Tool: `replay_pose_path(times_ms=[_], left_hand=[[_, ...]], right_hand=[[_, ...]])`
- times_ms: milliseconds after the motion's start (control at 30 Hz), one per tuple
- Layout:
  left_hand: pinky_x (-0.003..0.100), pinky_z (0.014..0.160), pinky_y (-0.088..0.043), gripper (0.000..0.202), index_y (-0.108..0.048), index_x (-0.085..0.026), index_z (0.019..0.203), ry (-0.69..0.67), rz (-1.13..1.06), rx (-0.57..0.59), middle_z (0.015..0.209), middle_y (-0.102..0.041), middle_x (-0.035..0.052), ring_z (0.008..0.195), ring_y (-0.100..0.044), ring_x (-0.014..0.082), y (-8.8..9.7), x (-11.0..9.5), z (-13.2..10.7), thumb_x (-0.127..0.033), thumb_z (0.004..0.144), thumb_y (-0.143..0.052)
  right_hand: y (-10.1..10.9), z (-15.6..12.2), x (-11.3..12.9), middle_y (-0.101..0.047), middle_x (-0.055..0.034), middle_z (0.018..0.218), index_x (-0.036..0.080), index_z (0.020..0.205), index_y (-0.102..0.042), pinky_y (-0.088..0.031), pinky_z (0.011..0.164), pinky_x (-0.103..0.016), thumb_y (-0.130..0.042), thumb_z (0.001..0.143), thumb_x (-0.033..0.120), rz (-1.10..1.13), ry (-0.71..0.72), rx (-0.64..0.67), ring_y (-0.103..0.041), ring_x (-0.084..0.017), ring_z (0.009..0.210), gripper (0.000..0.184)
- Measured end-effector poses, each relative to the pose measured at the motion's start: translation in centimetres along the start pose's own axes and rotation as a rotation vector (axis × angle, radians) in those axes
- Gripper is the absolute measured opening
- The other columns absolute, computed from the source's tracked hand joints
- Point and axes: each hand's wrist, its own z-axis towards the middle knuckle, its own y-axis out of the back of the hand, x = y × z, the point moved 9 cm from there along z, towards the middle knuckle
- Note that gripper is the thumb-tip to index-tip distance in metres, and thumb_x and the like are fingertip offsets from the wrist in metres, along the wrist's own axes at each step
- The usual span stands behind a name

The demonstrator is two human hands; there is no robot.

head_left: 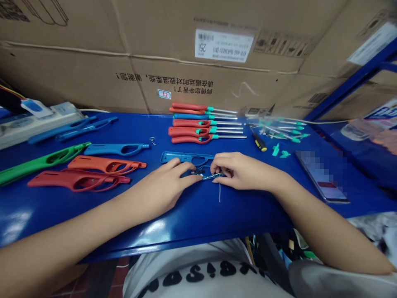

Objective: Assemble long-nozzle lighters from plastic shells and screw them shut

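Observation:
Both hands meet at the middle of the blue table [198, 215]. My left hand [164, 186] lies over the near side of a blue lighter shell [182, 157], its fingers pinched together on small parts beside the shell. My right hand [240, 170] is curled, its fingertips pinching a thin wire [219, 192] and small metal parts at the same spot; the wire's end hangs toward me. What sits exactly between the fingertips is too small to make out.
Red, orange, blue and green shell halves [93, 165] lie at the left. Assembled long lighters [201, 123] are stacked behind, with metal tubes and teal bits [279, 132], a screwdriver [259, 142] and a phone [322, 176] at the right. Cardboard boxes [186, 49] wall off the back.

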Motion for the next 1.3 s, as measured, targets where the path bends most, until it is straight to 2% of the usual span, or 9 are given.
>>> replay_pose_path(times_ms=[267, 433, 633, 900, 1300], left_hand=[[0.045, 0.096, -0.052, 0.052, -0.062, -0.024, 0.138, -0.006, 0.023, 0.001, 0.133, -0.058, 0.0109, 0.112, -0.054, 0.0294, 0.0, -0.1, -0.1, -0.003, 0.092, -0.05], [0.044, 0.095, -0.052, 0.049, -0.061, -0.023, 0.137, 0.002, 0.011, -0.004, 0.132, -0.06, 0.0107, 0.11, -0.055, 0.0284, 0.1, -0.1, 0.0, -0.004, 0.094, -0.048], [0.044, 0.095, -0.052, 0.044, -0.061, -0.02, 0.133, 0.0, -0.013, -0.015, 0.129, -0.062, 0.0115, 0.111, -0.055, 0.0286, 0.4, -0.3, 0.2, -0.005, 0.095, -0.046], [0.044, 0.094, -0.051, 0.042, -0.063, -0.02, 0.13, 0.008, -0.032, -0.015, 0.127, -0.061, 0.012, 0.11, -0.056, 0.0284, 0.5, -0.3, 0.3, -0.004, 0.094, -0.047], [0.045, 0.094, -0.052, 0.043, -0.064, -0.019, 0.13, 0.024, -0.054, -0.013, 0.126, -0.061, 0.0125, 0.109, -0.055, 0.0284, 0.5, -0.5, 0.3, -0.003, 0.095, -0.045]], right_hand=[[0.2, -0.1, 0.5, -0.06, -0.0011, 0.085, 0.014, 0.092, -0.068, -0.039, 0.061, -0.023, -0.071, 0.087, 0.015, -0.046, 0.048, 0.02, -0.052, -0.01, 0.066, 0.005], [0.2, -0.2, 0.6, -0.062, -0.0017, 0.087, 0.015, 0.097, -0.068, -0.038, 0.061, -0.023, -0.071, 0.087, 0.016, -0.042, 0.048, 0.025, -0.052, -0.01, 0.065, 0.01], [0.1, -0.3, 0.7, -0.061, -0.0025, 0.087, 0.016, 0.095, -0.07, -0.039, 0.063, -0.024, -0.069, 0.089, 0.017, -0.075, 0.062, 0.05, -0.053, -0.012, 0.07, 0.007], [0.0, -0.3, 0.7, -0.062, -0.0022, 0.094, 0.016, 0.108, -0.068, -0.038, 0.062, -0.023, -0.07, 0.088, 0.016, -0.06, 0.057, 0.051, -0.054, -0.01, 0.068, 0.02], [-0.1, -0.2, 1.2, -0.064, -0.0033, 0.095, 0.018, 0.104, -0.07, -0.039, 0.064, -0.023, -0.068, 0.09, 0.017, -0.063, 0.095, 0.057, -0.054, -0.011, 0.07, 0.013]])
